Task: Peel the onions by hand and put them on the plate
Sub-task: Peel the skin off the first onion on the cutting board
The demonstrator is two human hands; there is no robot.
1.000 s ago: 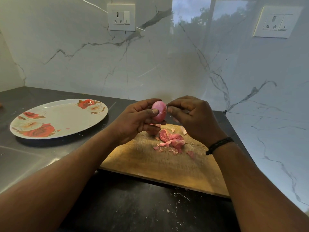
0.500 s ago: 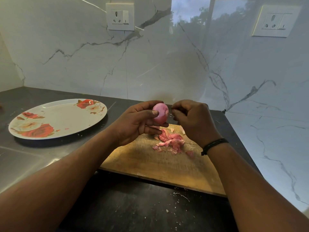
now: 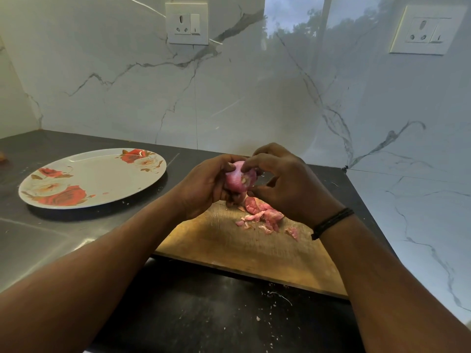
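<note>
Left hand (image 3: 204,186) cradles small pink-purple onion (image 3: 238,179) above wooden cutting board (image 3: 229,248), steadying it; right hand (image 3: 285,184) fingertips pinch its skin. Peelings (image 3: 263,216) pile beneath. Floral plate (image 3: 102,174) waits left, no onion on it.

The onion (image 3: 239,180) has been rotated in the left hand (image 3: 204,186); its cut end with a pale core now faces the camera, where smooth rounded skin showed earlier. The right hand (image 3: 288,186) has closed in from just beside the onion, and its fingertips (image 3: 246,166) now curl over the top, touching the onion.
</note>
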